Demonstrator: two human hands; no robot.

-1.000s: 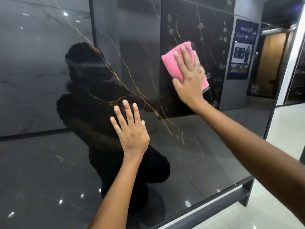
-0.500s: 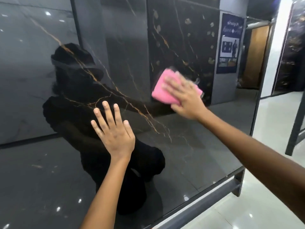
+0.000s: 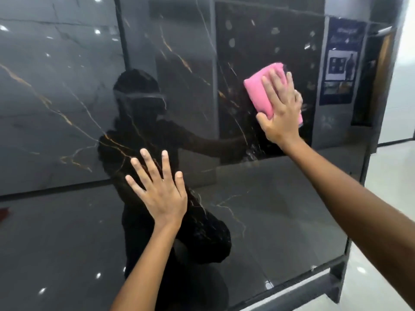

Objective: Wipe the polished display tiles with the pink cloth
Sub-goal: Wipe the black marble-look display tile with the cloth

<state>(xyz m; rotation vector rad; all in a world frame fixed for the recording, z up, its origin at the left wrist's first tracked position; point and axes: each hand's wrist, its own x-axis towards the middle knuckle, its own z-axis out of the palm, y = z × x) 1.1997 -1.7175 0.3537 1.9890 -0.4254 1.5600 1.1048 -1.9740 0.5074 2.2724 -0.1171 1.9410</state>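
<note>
While the right hand [image 3: 281, 113] is pressing the pink cloth [image 3: 261, 93] flat against the polished display tile [image 3: 280, 209], the left hand [image 3: 160, 191] is resting lower down and toward the middle of the same panel, released — fingers [image 3: 165, 162] spread wide, palm flat on the glossy surface, holding nothing. Head view only: the right hand is lying open over the cloth, fingers extended upward across it, pinning it to the tile rather than clenching it; the thumb is sitting at the cloth's lower left edge. The cloth is folded into a thick pad, sitting in the upper right part of the tile, with its top and left edges sticking out past the fingers and a sliver showing below the heel of the hand. The tile is standing upright — dark, mirror-glossy, with thin gold and white veins running diagonally across it. A dark metal frame [image 3: 314, 286] is carrying its bottom edge and right side. The surface is reflecting a dark silhouette of the person, ceiling light spots, and a blue poster [image 3: 341, 61] near the top right; poster text is too blurred to read. Pale shiny floor [image 3: 393, 180] is showing to the right of the frame. Both forearms are entering from the bottom and lower right, bare.
</note>
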